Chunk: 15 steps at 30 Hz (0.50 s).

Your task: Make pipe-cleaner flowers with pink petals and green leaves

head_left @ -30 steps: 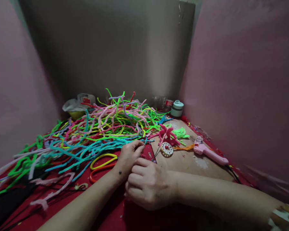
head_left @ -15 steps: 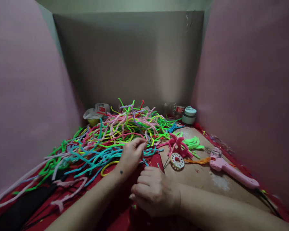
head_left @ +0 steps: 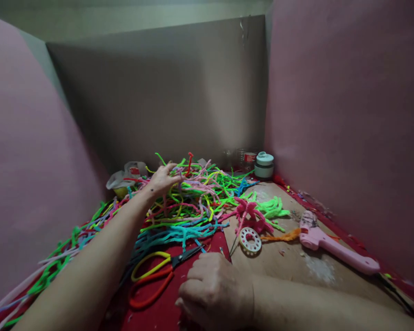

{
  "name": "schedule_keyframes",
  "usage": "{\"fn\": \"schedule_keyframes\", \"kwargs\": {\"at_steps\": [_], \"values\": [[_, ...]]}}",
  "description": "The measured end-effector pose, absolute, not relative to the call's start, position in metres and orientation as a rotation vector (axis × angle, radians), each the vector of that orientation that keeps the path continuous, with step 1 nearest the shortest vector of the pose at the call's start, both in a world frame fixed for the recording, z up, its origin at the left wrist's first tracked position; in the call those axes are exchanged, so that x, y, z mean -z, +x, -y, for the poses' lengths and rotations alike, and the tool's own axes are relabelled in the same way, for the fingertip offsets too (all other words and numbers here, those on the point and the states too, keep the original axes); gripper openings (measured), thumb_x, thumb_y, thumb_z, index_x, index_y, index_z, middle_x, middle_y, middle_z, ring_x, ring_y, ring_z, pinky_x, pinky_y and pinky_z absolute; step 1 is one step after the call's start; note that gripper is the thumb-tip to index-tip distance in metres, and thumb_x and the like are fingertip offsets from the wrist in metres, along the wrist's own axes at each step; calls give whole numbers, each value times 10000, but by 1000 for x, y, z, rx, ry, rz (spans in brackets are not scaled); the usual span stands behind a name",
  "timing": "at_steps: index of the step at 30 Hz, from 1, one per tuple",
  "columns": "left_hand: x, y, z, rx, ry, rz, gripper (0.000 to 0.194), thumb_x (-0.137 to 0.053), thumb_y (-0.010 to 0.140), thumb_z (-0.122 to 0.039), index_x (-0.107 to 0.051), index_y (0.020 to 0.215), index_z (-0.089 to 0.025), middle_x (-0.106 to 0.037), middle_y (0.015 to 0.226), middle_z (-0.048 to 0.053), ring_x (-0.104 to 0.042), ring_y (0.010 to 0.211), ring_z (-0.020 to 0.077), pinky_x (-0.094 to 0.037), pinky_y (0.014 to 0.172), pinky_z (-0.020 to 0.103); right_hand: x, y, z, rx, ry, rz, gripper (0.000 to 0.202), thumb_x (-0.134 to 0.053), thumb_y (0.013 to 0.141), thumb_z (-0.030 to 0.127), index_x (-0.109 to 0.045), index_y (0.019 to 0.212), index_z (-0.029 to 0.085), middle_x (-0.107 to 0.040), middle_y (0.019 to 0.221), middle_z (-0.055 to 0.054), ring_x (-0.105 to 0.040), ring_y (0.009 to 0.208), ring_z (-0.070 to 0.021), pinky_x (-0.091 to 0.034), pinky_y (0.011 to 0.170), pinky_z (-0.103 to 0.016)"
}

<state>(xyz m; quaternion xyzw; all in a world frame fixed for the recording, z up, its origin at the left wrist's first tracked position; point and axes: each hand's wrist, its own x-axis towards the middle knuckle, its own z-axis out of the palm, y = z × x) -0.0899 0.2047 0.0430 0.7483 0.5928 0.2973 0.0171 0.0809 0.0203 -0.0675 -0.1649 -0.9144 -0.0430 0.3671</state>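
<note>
My left hand [head_left: 164,178] is over the back of a large heap of coloured pipe cleaners [head_left: 182,204], its fingers and thumb apart among the upper strands. Low in the middle, my right hand [head_left: 214,289] is closed in a fist above the red surface. A small tip shows just above its knuckles, but what the fist holds is hidden. Scissors [head_left: 172,263] with one yellow and one red handle lie left of the fist, blades pointing toward it. Beyond the fist to the right are a white disc with holes [head_left: 250,241] and a pink pipe-cleaner flower [head_left: 249,214].
A pink glue gun [head_left: 341,250] lies on the brown board [head_left: 290,271] at right, its cord trailing off. Green pipe cleaners [head_left: 274,208] and an orange one [head_left: 283,236] lie nearby. A lidded jar [head_left: 264,166] and a plastic bag [head_left: 119,179] stand at the back. Panels enclose three sides.
My left hand has moved from the front of the heap up and away to its back, uncovering the scissors. My right fist stays almost in place. The camera view has turned slightly right.
</note>
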Motion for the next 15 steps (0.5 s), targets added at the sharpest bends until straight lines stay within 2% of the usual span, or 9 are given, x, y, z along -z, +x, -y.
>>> {"fn": "schedule_keyframes", "kwargs": {"at_steps": [2,4,7,9,15], "values": [[-33,-92,-201,-700,2452,-1784,280,-608,629,-365,-660,844,-193,-610,780,24,-570,776,213,-433,729,305,69,80,-21,101,-419,2339,243,-496,793,247,-484,561,177,-574,531,20,-491,473,-107,-309,465,-274],[-23,-96,-190,-578,2545,-1779,232,-610,624,-320,-660,810,-191,-615,836,53,-564,837,245,-418,764,335,72,79,-22,93,-405,2309,233,-499,782,243,-486,559,178,-572,526,22,-472,463,-106,-302,454,-275],[-9,-99,-164,-238,2881,-1941,281,-476,752,-242,-629,979,-180,-602,1014,131,-535,958,292,-394,803,399,73,77,-22,80,-396,2286,235,-508,772,248,-490,549,178,-571,520,22,-473,461,-108,-309,449,-276],[0,-99,-145,-27,3052,-1968,320,-387,798,-161,-613,1025,-175,-597,1035,150,-540,957,294,-389,800,409,73,76,-21,68,-412,2299,231,-518,765,244,-497,546,175,-576,519,20,-486,463,-108,-313,450,-273],[12,-100,-128,137,3167,-1955,393,-299,832,-106,-575,1110,-130,-598,1044,192,-512,1051,319,-367,854,442,70,77,-20,37,-436,2331,210,-538,742,224,-510,541,170,-583,512,17,-514,461,-111,-339,444,-265]]}}
